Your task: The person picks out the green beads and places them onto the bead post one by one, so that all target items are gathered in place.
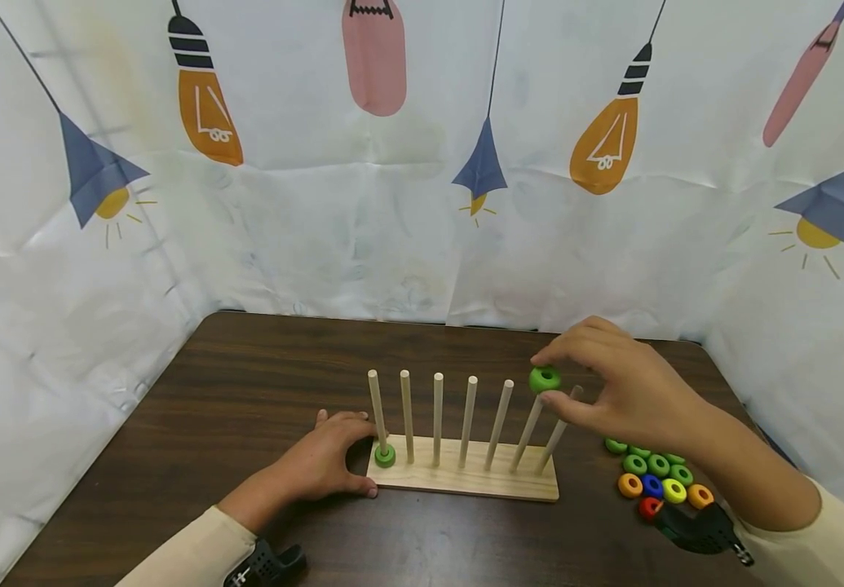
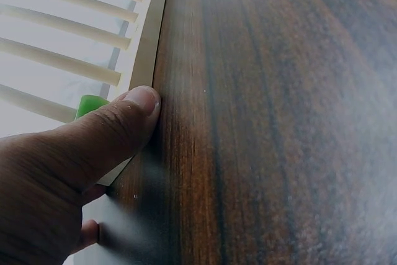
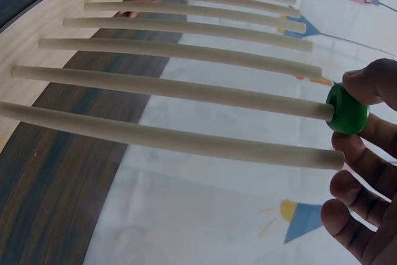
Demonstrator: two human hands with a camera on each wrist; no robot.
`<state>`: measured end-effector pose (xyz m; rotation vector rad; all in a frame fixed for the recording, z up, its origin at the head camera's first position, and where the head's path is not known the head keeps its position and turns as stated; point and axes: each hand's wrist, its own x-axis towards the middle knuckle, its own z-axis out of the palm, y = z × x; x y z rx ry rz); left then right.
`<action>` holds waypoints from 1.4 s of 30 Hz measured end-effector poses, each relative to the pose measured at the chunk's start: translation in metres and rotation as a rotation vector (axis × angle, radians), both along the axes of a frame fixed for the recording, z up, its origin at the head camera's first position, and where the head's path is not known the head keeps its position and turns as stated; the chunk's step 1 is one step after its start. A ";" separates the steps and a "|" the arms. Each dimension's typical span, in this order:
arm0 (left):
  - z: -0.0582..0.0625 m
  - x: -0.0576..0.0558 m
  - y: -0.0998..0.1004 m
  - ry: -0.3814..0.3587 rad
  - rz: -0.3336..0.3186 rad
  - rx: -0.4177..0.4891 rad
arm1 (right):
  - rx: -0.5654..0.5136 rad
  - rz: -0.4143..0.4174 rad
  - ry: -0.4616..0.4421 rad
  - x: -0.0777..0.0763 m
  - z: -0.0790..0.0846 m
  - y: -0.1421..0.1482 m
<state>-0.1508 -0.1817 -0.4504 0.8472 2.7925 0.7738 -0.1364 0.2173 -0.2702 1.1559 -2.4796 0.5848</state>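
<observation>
A wooden peg stand (image 1: 466,477) with a row of upright pegs lies across the table. My left hand (image 1: 329,458) grips its left end, thumb along the front edge and fingers behind; the left wrist view shows the thumb (image 2: 118,122) against the base. One green ring (image 1: 385,456) sits at the bottom of the leftmost peg. My right hand (image 1: 623,383) pinches another green ring (image 1: 545,378) between thumb and fingers. In the right wrist view this held ring (image 3: 348,110) is at the tip of the second peg from the right (image 3: 186,91).
Right of the stand, partly under my right forearm, lie several loose rings: green (image 1: 658,465), orange (image 1: 630,486), blue (image 1: 652,487), yellow (image 1: 674,491) and red (image 1: 650,509). The dark wood table (image 1: 260,367) meets a printed white cloth (image 1: 392,244) behind.
</observation>
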 end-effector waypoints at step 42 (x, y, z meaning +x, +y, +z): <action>-0.002 0.000 0.001 0.009 -0.004 0.012 | -0.034 0.126 0.024 -0.014 -0.002 -0.032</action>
